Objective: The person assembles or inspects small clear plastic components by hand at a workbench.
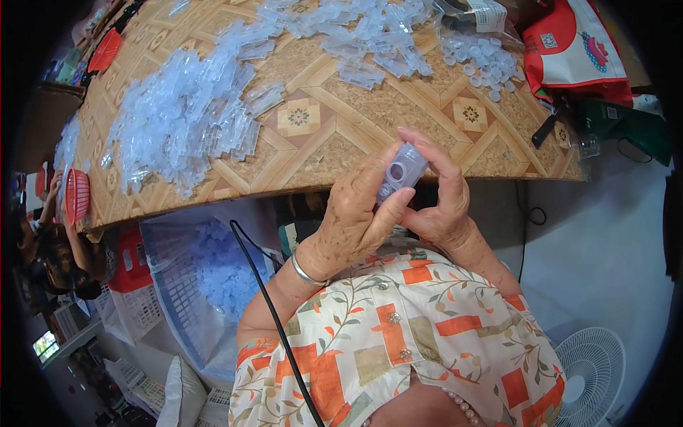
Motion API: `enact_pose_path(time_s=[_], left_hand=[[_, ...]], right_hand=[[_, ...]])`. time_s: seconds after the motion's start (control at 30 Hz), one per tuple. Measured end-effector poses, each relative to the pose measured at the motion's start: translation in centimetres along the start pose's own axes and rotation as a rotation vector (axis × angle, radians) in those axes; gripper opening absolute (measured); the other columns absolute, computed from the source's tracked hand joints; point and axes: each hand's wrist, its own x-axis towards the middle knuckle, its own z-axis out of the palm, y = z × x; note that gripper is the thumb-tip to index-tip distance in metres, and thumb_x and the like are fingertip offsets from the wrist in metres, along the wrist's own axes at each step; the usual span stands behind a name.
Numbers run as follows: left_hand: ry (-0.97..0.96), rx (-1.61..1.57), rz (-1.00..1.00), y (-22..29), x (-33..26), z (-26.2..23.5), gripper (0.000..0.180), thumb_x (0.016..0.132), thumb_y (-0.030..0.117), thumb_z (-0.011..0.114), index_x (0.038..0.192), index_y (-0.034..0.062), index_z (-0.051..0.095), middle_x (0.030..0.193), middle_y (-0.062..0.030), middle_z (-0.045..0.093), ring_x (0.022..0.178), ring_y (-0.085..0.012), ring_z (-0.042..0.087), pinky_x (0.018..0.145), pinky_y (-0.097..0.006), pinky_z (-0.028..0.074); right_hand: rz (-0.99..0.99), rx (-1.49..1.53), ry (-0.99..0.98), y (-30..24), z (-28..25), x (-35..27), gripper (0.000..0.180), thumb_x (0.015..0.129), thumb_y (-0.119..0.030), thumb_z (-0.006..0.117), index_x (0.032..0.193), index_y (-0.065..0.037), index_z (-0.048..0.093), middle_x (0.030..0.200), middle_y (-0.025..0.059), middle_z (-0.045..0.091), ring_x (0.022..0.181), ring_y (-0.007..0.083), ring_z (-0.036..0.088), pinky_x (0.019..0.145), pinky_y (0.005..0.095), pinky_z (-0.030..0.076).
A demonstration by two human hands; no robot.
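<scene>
Just off the near edge of the table, a small clear plastic case (404, 171) with a round hole in its face is gripped between my two hands. My left hand (356, 206) wraps it from the left, its thumb pressed along the lower side. On the other side, the fingers of my right hand (445, 188) curl over the case's top and right edge. Several loose clear plastic pieces (192, 107) lie heaped on the table to the left, and more flat clear pieces (377, 43) are spread at the far middle. Small round translucent caps (484, 64) sit at the far right.
The patterned table (341, 135) curves ahead of me. A red and white bag (580, 53) and a dark-handled tool (544, 130) lie at its right. Below left stands a lined basket (171, 285) of clear parts. A fan (590, 370) is at lower right; another person (67, 249) works at far left.
</scene>
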Motion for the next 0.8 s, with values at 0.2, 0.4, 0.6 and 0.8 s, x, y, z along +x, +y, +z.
enact_pose_path(time_s=[0.2, 0.4, 0.6, 0.8], left_hand=[[-0.098, -0.187, -0.175, 0.7, 0.3, -1.0, 0.044, 0.096, 0.008, 0.065, 0.137, -0.0045, 0.054, 0.112, -0.0225, 0.067, 0.095, -0.0365, 0.069, 0.083, -0.04, 0.054], [-0.176, -0.185, -0.157, 0.7, 0.3, -1.0, 0.038, 0.097, 0.007, 0.063, 0.133, -0.0034, 0.056, 0.109, -0.0215, 0.067, 0.093, -0.0359, 0.069, 0.08, -0.04, 0.054], [-0.11, -0.09, -0.072, 0.3, 0.0, -0.8, 0.034, 0.097, 0.006, 0.063, 0.129, -0.0029, 0.059, 0.1, -0.0197, 0.067, 0.084, -0.0328, 0.068, 0.073, -0.038, 0.053], [-0.119, -0.249, -0.287, 0.5, 0.3, -0.2, 0.037, 0.096, 0.011, 0.07, 0.129, -0.0029, 0.059, 0.098, -0.0163, 0.07, 0.077, -0.0193, 0.071, 0.066, -0.032, 0.054]], right_hand=[[0.332, 0.668, 0.0, -0.6, -1.3, 0.2, 0.075, 0.095, -0.04, 0.073, 0.148, 0.003, 0.044, 0.147, 0.0206, 0.054, 0.13, 0.0267, 0.057, 0.11, 0.039, 0.043], [0.418, 0.721, -0.124, -0.3, -1.7, 0.1, 0.053, 0.105, -0.035, 0.059, 0.14, 0.005, 0.055, 0.145, 0.0193, 0.056, 0.129, 0.0226, 0.056, 0.11, 0.0362, 0.043], [0.52, 0.778, -0.035, -1.3, -0.5, -0.4, 0.043, 0.106, -0.032, 0.059, 0.132, 0.002, 0.058, 0.143, 0.0186, 0.058, 0.123, 0.0181, 0.059, 0.103, 0.033, 0.048], [0.549, 0.871, 0.085, -1.0, 0.2, -0.4, 0.048, 0.105, -0.041, 0.058, 0.132, -0.001, 0.058, 0.145, 0.0204, 0.056, 0.128, 0.0212, 0.057, 0.108, 0.0365, 0.045]])
